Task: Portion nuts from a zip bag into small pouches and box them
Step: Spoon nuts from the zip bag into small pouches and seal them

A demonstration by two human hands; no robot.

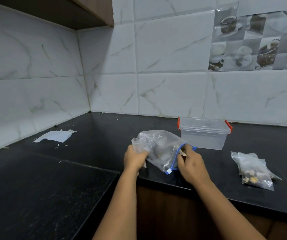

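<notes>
A black tabletop [70, 179] is running along a corner of white marble-patterned wall tiles [170, 49]. Near the back wall, a clear plastic box [204, 135] with red clips is standing with its lid on. Just in front and to the left of it, a clear zip bag [158, 149] with a blue zipper strip is being held above the tabletop edge. The left hand [133, 159] is gripping the bag's closed end, while the right hand [191, 163] is pinching the bag's mouth at the blue strip. To the right, small pouches [253, 170] holding nuts are lying piled on the tabletop. A torn white paper [56, 136] is lying at the left.
</notes>
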